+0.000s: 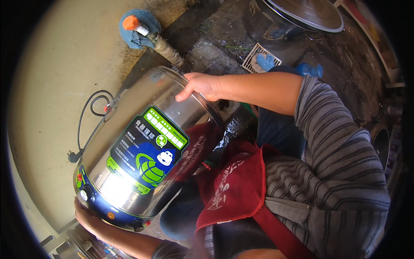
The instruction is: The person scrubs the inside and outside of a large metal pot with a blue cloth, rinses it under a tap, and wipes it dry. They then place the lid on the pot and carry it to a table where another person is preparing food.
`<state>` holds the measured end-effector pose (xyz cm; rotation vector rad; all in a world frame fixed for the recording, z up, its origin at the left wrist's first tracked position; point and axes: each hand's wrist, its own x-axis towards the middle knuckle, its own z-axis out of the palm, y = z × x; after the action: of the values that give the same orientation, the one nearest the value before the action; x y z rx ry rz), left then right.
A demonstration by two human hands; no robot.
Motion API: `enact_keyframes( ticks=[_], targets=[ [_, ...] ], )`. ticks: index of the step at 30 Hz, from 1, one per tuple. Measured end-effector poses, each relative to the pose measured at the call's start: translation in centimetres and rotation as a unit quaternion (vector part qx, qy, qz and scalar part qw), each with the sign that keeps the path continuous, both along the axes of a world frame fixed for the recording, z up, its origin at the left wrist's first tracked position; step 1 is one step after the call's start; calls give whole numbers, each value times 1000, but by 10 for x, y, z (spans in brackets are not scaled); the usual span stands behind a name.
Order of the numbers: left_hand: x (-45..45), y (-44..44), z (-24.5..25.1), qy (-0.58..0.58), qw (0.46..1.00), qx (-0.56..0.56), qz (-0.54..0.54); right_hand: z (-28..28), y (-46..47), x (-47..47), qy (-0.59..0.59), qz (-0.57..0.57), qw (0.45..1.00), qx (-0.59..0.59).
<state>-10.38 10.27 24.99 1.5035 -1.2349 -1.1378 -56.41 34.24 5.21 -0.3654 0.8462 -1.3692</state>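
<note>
A stainless-steel electric cooking barrel [126, 94] leans tilted across the view, its open rim toward the upper right. A large green and black label [152, 152] with a cartoon figure and writing covers its side. My right hand [202, 85] grips the rim, thumb on the outer wall and the other fingers partly hidden. At the lower end, my left hand [84, 215] is under the dark blue base [111, 213], most of its fingers hidden. That base carries a control knob [84, 195]. A black power cord [79, 129] ending in a plug [74, 156] hangs beside the barrel.
A wrapped pipe [168, 51] with an orange cap [130, 22] and blue cloth [142, 39] stands by the stained wall [68, 58]. A floor grate [254, 61], blue plastic bottle [309, 70] and large round metal lid [310, 13] lie beyond. Metalware [77, 242] sits lower left.
</note>
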Motion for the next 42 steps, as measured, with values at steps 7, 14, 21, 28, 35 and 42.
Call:
enact_keyframes(
  ticks=[7, 14, 21, 28, 35, 42],
  targets=[
    [-2, -1, -1, 0, 1000, -24, 19, -3, 0, 1, -4, 1, 1000, -12],
    [19, -22, -15, -33, 999, 16, 39, 15, 6, -8, -1, -9, 998, -60],
    [39, -26, -79, -17, 985, 100, 139, 79, 10, -24, 121, -17, 986, -115],
    [27, -9, -174, -25, 984, 174, 30, 129, 9, -19, 231, -23, 960, -157],
    [2, -10, -218, -76, 967, 241, -14, 131, 4, -15, 356, -36, 928, -106],
    [-7, -4, -234, -47, 965, 256, -22, 131, -2, -9, 406, -21, 912, -63]
  ],
)
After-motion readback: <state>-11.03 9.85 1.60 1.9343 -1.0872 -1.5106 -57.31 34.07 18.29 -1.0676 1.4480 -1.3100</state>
